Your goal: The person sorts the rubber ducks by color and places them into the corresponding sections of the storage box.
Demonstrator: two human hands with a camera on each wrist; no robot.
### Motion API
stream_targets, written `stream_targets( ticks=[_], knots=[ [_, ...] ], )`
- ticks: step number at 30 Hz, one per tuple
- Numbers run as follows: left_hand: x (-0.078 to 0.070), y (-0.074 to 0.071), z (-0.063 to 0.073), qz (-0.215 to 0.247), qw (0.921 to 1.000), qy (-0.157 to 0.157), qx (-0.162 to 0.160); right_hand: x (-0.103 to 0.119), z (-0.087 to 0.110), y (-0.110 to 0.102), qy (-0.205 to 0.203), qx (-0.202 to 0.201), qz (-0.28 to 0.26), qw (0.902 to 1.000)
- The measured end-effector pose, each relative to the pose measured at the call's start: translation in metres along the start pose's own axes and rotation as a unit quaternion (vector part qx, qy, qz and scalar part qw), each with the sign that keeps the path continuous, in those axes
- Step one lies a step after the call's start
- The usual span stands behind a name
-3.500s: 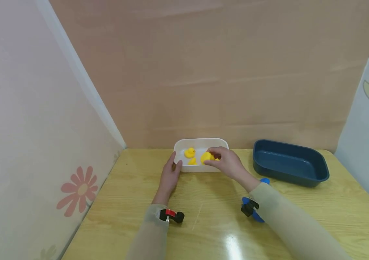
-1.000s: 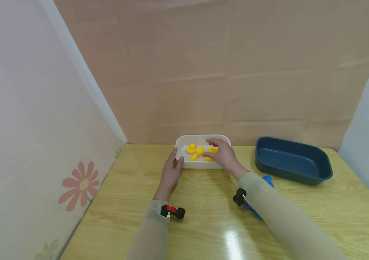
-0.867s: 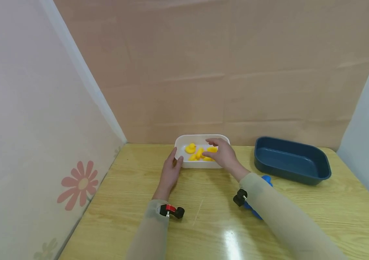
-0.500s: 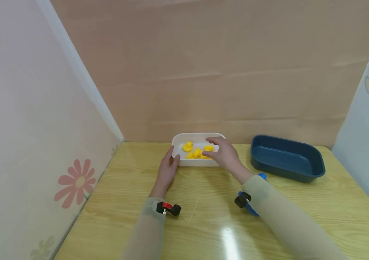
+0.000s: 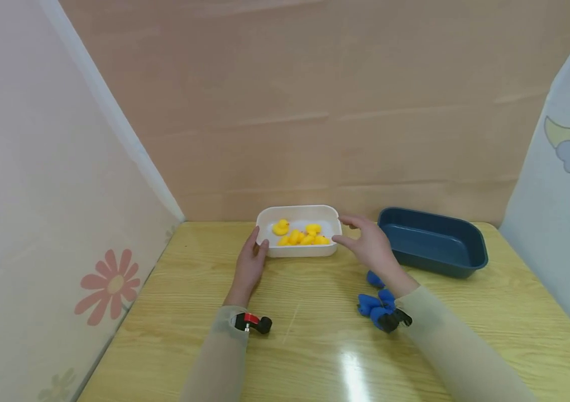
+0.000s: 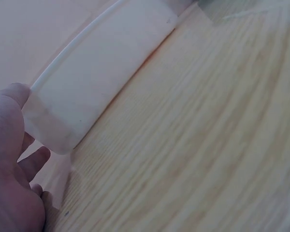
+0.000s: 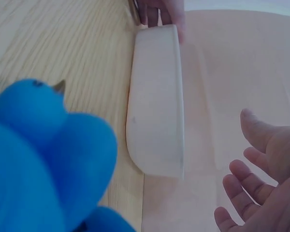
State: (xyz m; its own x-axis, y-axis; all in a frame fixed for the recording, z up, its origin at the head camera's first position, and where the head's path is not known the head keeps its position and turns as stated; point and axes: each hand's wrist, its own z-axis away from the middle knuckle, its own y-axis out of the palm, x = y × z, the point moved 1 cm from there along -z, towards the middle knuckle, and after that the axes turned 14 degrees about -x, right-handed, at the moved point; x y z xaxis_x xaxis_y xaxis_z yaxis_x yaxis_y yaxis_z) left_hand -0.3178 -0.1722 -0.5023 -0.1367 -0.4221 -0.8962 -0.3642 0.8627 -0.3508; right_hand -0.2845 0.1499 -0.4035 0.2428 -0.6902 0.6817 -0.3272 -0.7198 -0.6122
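Observation:
A white plastic tray (image 5: 301,252) stands on the table against the back wall, with several yellow rubber ducks (image 5: 281,228) lying in it. My left hand (image 5: 248,267) holds the tray's left front corner; the left wrist view shows the thumb at the rim and the other fingers round the end. Just off the tray's right end, my right hand (image 5: 372,248) is held in the air, thumb and fingers spread apart, holding nothing. Below the right forearm sit several blue toy ducks (image 5: 369,304); one blue duck (image 7: 31,106) looms close in the right wrist view.
A dark blue tray (image 5: 432,240) stands at the back right, behind my right hand, with no objects visible inside. Side walls (image 5: 23,223) bound the wooden table (image 5: 189,346) at left and right. Camera mounts are strapped to both wrists.
A yellow duck that my right hand held has been let go into the white tray. That hand then moved right, out of the tray. My left hand has stayed at the tray's corner.

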Motion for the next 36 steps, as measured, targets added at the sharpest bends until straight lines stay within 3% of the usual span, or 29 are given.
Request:
stream_targets(
  ticks=[10, 23, 36],
  knots=[
    [0.001, -0.004, 0.001, -0.025, 0.9989, -0.023, -0.034, -0.018, 0.003, -0.021, 0.013, -0.012, -0.006, 0.9998],
    [0.000, -0.011, 0.001, -0.022, 0.9960, -0.046, -0.074, -0.037, 0.013, -0.054, 0.035, -0.016, -0.012, 0.9992],
    [0.002, -0.011, 0.002, -0.016, 0.9944, -0.039, -0.097, -0.068, 0.024, -0.082, 0.046, -0.042, -0.003, 0.9980]
  ],
)
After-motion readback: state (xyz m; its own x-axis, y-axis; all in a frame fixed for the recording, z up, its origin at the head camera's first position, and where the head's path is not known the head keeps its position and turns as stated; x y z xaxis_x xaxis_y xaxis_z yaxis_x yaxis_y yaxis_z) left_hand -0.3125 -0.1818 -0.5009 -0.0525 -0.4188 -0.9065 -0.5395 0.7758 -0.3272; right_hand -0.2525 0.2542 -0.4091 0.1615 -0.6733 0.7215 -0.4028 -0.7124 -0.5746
